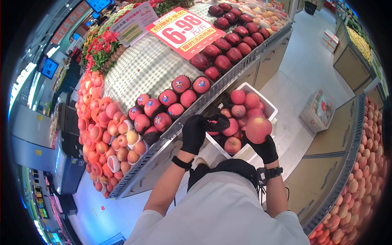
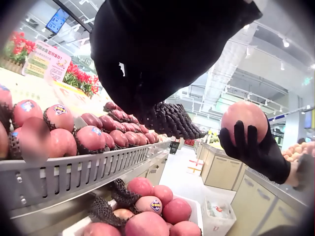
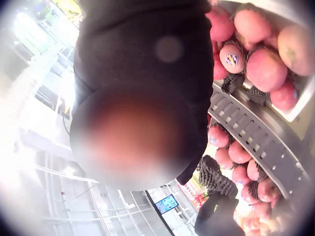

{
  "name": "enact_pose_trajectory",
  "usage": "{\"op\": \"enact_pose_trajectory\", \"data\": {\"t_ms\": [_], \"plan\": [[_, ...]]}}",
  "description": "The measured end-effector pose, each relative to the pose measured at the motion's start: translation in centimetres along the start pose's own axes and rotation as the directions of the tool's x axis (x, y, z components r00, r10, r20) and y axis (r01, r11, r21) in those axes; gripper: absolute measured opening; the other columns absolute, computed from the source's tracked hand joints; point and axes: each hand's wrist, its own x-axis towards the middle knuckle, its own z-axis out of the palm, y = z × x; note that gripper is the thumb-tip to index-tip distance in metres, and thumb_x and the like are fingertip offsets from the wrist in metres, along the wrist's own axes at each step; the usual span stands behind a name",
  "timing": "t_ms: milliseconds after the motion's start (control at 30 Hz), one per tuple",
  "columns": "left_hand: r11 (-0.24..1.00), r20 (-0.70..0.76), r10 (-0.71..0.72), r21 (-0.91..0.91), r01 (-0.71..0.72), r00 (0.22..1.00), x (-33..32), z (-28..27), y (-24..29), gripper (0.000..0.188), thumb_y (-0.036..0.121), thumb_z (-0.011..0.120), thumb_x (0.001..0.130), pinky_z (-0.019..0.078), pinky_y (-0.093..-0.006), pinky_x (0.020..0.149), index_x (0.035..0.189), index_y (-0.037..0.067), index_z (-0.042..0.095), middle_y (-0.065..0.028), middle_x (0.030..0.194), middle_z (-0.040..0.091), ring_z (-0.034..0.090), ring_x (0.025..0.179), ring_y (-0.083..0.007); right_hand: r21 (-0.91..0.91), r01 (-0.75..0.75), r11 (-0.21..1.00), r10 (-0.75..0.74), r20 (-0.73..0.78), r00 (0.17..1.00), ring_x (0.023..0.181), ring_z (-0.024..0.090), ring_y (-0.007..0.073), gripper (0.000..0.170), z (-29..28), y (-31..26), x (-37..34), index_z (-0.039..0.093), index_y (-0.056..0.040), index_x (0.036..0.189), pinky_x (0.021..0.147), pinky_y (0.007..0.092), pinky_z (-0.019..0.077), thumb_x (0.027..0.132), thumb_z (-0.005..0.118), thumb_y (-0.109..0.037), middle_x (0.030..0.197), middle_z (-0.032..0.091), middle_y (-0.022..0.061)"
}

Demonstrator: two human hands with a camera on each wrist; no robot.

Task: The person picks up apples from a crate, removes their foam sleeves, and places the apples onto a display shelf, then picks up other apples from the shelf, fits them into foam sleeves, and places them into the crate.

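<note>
Gloved in black, my left hand (image 1: 194, 134) grips a black foam net sleeve (image 1: 219, 122) that hangs off its fingertips. The net (image 2: 177, 120) looks empty in the left wrist view. My right hand (image 1: 264, 150), also black-gloved, holds a large pink-red apple (image 1: 258, 129), its fingers (image 2: 239, 137) curled round the fruit from below. That apple is bare, with no net on it. Below both hands stands a white foam crate (image 1: 271, 107) of red apples (image 1: 238, 96), some with black nets among them. In the right wrist view a blurred round patch covers part of the right hand (image 3: 142, 54).
A grey slatted rail (image 1: 220, 87) edges the sloped display left of the crate. Netted, stickered apples (image 1: 168, 98) line it, with darker apples (image 1: 222, 62) farther along. A price sign (image 1: 185, 32) stands above. Another fruit counter (image 1: 347, 179) and a plastic bin (image 1: 318, 111) are at right.
</note>
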Motion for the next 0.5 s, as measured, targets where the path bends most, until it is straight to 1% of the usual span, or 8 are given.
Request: {"op": "enact_pose_trajectory", "data": {"t_ms": [33, 100, 200, 300, 400, 433, 500], "plan": [[1.0, -0.025, 0.02, -0.001, -0.02, 1.0, -0.1, 0.5, -0.1, 0.03, -0.002, 0.058, 0.074, 0.0504, -0.0448, 0.082, 0.099, 0.007, 0.073, -0.0164, 0.1, 0.068, 0.062, 0.09, -0.039, -0.017, 0.03, 0.999, -0.029, 0.028, 0.999, 0.13, 0.049, 0.0354, 0.09, -1.4, 0.4, 0.1, 0.035, 0.0019, 0.143, 0.111, 0.0477, 0.0405, 0.074, 0.084, -0.028, 0.139, 0.048, 0.0199], [0.999, -0.076, 0.053, -0.002, -0.054, 0.996, -0.3, 1.3, 0.1, 0.035, -0.004, 0.055, 0.075, 0.0489, -0.0453, 0.087, 0.103, 0.007, 0.073, -0.0176, 0.111, 0.067, 0.059, 0.097, -0.0403, -0.051, 0.084, 0.995, -0.08, 0.084, 0.993, 0.135, 0.041, 0.0413, 0.095, -2.3, 1.0, 0.0, 0.026, 0.002, 0.147, 0.116, 0.0524, 0.0339, 0.076, 0.082, -0.028, 0.145, 0.039, 0.0238], [0.992, 0.017, 0.084, 0.093, -0.085, 0.996, -0.3, 1.8, 0.4, 0.048, -0.01, 0.055, 0.072, 0.046, -0.0426, 0.096, 0.111, 0.012, 0.073, -0.0158, 0.127, 0.063, 0.055, 0.109, -0.0378, 0.138, 0.026, 0.99, -0.032, 0.039, 0.999, 0.134, 0.041, 0.0433, 0.097, -2.3, 1.7, -0.2, 0.025, 0.0026, 0.147, 0.116, 0.0544, 0.033, 0.076, 0.081, -0.032, 0.144, 0.039, 0.0256], [0.989, 0.075, 0.099, 0.1, -0.106, 0.992, -0.1, 2.7, -0.3, 0.052, -0.01, 0.054, 0.071, 0.0431, -0.0419, 0.1, 0.113, 0.012, 0.073, -0.0168, 0.133, 0.06, 0.052, 0.111, -0.0374, 0.206, -0.018, 0.978, -0.005, 0.111, 0.994, 0.139, 0.035, 0.0439, 0.083, -1.1, 1.9, 0.3, 0.023, 0.0047, 0.148, 0.118, 0.0572, 0.0266, 0.085, 0.062, -0.034, 0.148, 0.035, 0.0268], [0.979, 0.119, 0.14, 0.13, -0.155, 0.983, 0.3, 3.0, -0.3, 0.051, -0.007, 0.054, 0.071, 0.0424, -0.0406, 0.1, 0.114, 0.013, 0.073, -0.0168, 0.135, 0.059, 0.051, 0.11, -0.0365, 0.173, -0.015, 0.985, -0.009, 0.135, 0.991, 0.14, 0.035, 0.0428, 0.086, 0.9, 2.4, 0.8, 0.024, 0.0046, 0.147, 0.118, 0.0572, 0.028, 0.082, 0.066, -0.033, 0.148, 0.036, 0.0267], [0.985, 0.118, 0.138, 0.086, -0.149, 0.983, 0.4, 3.1, 0.0, 0.05, -0.007, 0.054, 0.072, 0.0427, -0.0408, 0.1, 0.114, 0.013, 0.074, -0.0167, 0.135, 0.058, 0.051, 0.11, -0.0364, 0.208, 0.0, 0.978, -0.036, 0.169, 0.985, 0.138, 0.037, 0.0409, 0.082, -0.6, 3.0, 1.4, 0.025, 0.004, 0.147, 0.116, 0.0564, 0.0314, 0.085, 0.066, -0.032, 0.146, 0.037, 0.0254], [0.991, 0.108, 0.131, -0.009, -0.131, 0.985, 0.9, 3.4, 0.9, 0.049, -0.006, 0.054, 0.072, 0.0432, -0.0413, 0.099, 0.112, 0.012, 0.074, -0.0167, 0.135, 0.058, 0.052, 0.109, -0.0362, 0.022, 0.071, 0.997, -0.072, 0.083, 0.994, 0.137, 0.039, 0.0394, 0.081, -1.8, 3.5, 2.6, 0.026, 0.0032, 0.147, 0.116, 0.0558, 0.033, 0.086, 0.067, -0.031, 0.146, 0.038, 0.0243]]}}
